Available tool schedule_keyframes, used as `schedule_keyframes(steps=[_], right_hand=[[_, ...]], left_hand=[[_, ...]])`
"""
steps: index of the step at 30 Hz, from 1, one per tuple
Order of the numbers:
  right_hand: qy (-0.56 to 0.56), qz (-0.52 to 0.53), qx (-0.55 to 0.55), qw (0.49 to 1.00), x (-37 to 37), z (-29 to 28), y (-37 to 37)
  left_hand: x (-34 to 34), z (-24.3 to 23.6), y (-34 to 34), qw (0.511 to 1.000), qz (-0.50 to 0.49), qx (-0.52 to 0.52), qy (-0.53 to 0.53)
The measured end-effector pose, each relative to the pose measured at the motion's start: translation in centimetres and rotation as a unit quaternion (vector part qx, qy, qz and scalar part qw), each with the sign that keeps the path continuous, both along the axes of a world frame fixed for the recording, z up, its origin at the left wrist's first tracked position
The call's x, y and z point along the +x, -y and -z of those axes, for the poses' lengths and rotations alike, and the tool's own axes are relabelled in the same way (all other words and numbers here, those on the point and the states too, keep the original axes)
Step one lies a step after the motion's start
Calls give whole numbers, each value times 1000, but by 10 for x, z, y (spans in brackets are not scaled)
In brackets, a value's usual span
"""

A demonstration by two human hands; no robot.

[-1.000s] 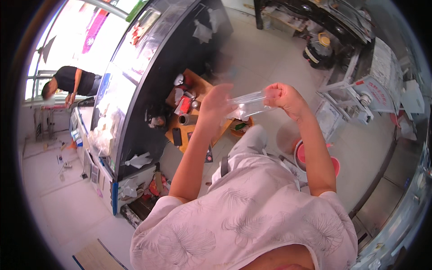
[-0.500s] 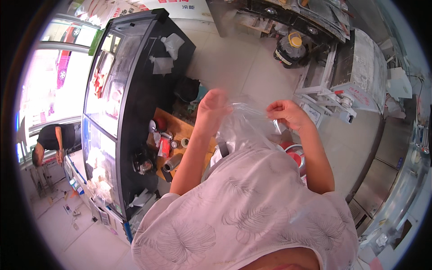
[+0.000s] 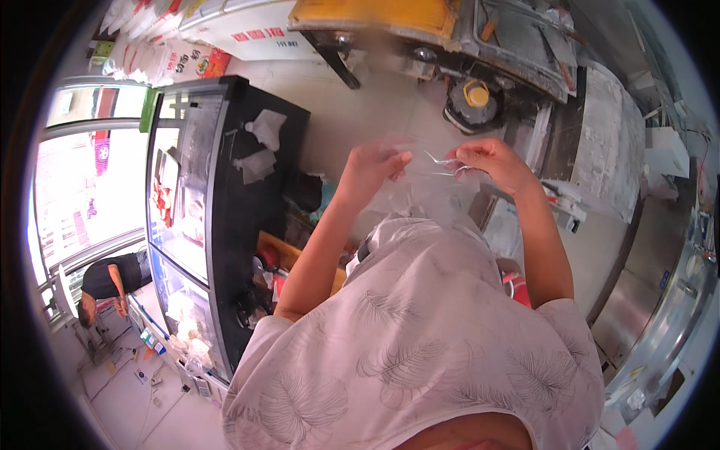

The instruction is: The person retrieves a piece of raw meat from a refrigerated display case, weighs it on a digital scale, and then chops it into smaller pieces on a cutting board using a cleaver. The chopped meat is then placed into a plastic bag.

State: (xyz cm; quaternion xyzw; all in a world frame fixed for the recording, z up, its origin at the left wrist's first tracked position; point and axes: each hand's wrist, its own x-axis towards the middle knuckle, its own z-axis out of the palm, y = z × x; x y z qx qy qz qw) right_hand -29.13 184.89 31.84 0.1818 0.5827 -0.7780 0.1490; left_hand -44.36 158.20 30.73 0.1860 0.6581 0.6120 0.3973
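Note:
My right hand (image 3: pixel 491 161) is closed in a pinch on the thin, twisted edge of a clear plastic bag (image 3: pixel 424 196). The bag hangs in front of my body, its lower part hard to make out against my patterned light shirt. Left of the bag's top edge is my left hand (image 3: pixel 373 171), thumb toward the right hand. Its fingers are smeared by motion, so a hold on the plastic cannot be made out.
A tall black-framed glass display case (image 3: pixel 259 165) stands on the left. Beyond it, a person in a dark top (image 3: pixel 112 281) bends over. A round dark container with a yellow cap (image 3: pixel 476 94) sits on the floor ahead. A whitish machine (image 3: pixel 611 135) is at right.
My view has tilted up, showing more of the far wall. The bag's edge at my right hand is now drawn into thin strands. My left hand's fingers have moved and blurred.

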Motion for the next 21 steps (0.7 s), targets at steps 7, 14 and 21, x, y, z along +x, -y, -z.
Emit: schedule_keyframes(steps=[7,14,21], right_hand=[[-25,44,49,998,-73,-5,-77],[-33,251,-51,966,-107,-5,-94],[-28,249,90,964,-158,-22,-94]], left_hand=[[-51,-47,-90,994,-72,-34,-78],[-82,-47,-148,931,-114,-126,-323],[-133,-41,-211,989,1,30,147]])
